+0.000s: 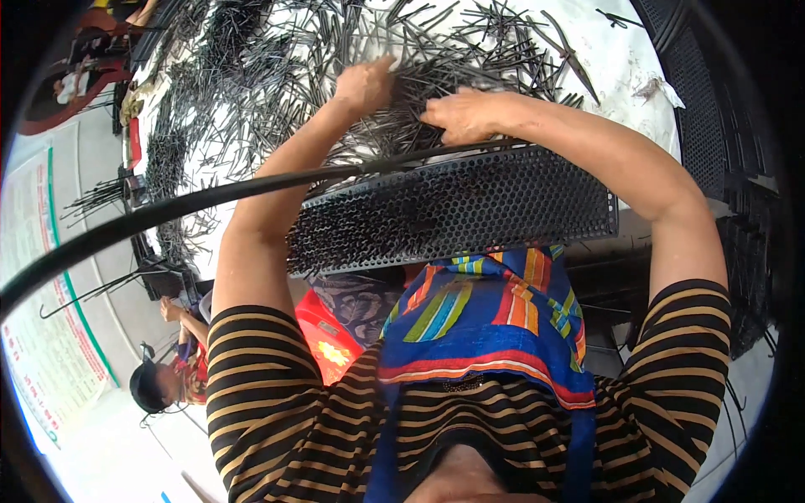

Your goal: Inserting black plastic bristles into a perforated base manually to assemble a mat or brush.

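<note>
My left hand (366,85) is over a loose pile of thin black rod-like pieces (277,105) on the white-covered table. Its fingertips point down into the pile and are partly hidden. To its right, my right hand (468,116) has curled fingers at the pile's near edge. What those fingers hold, if anything, cannot be made out. Just below both hands, a long black perforated panel (537,197) lies across my lap side. Its left half is crowded with small black pieces at the holes, while round holes show on its right half.
Pliers-like black cutters (568,55) lie on the white table cover (625,67) at the far right. Close to the camera, a black cable-like strip (168,210) crosses the view. More perforated black panels (692,109) stand right. Another person (172,373) is at lower left, near a red object (329,335).
</note>
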A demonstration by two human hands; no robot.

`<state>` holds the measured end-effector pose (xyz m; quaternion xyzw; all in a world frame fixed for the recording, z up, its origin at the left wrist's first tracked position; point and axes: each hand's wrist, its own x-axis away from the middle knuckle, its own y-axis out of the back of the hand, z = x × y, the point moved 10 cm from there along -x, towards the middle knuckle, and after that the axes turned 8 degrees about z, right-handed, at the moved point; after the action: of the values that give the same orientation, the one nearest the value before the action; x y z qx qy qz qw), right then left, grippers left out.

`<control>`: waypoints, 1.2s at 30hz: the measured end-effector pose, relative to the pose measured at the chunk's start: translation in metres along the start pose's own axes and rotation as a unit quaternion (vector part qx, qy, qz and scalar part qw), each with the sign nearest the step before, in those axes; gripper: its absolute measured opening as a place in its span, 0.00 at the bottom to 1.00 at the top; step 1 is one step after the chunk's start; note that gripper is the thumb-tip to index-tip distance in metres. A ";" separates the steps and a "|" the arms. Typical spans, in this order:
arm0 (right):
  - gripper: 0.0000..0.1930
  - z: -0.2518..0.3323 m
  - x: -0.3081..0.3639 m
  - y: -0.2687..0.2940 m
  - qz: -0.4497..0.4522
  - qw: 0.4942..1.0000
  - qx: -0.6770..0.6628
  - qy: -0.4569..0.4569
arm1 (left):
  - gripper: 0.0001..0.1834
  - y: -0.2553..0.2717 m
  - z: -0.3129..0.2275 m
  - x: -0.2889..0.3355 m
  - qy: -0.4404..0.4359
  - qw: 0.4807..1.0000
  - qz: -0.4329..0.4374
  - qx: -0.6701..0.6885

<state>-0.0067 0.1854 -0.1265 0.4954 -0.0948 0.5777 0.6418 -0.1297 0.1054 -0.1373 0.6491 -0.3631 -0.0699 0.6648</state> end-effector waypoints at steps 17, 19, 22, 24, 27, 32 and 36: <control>0.18 -0.060 0.042 0.009 -0.231 0.967 -0.097 -0.040 | 0.58 -0.002 -0.041 0.003 0.124 0.986 0.109 0.007; 0.17 -0.068 0.049 0.011 -0.294 0.950 -0.103 -0.014 | 0.59 0.010 -0.056 0.008 0.110 0.993 0.037 -0.022; 0.16 -0.061 0.050 0.017 -0.292 0.949 -0.115 -0.012 | 0.58 0.011 -0.053 0.013 0.089 0.995 0.024 -0.024; 0.16 -0.063 0.049 0.015 -0.290 0.949 -0.120 -0.015 | 0.50 0.011 -0.054 0.004 0.089 0.994 0.053 0.026; 0.16 -0.058 0.051 0.019 -0.324 0.942 -0.092 0.005 | 0.42 0.017 -0.058 0.001 0.105 0.994 0.036 -0.002; 0.15 -0.082 0.056 0.017 -0.356 0.923 -0.144 -0.035 | 0.30 0.014 -0.025 -0.002 0.127 0.990 -0.028 0.060; 0.14 -0.098 0.060 0.012 -0.378 0.911 -0.163 -0.037 | 0.26 0.011 -0.031 -0.004 0.093 0.995 -0.024 0.029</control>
<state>-0.0420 0.2954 -0.1270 0.4038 -0.0167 0.2500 0.8799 -0.1191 0.1345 -0.1260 0.6798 -0.2863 -0.0145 0.6750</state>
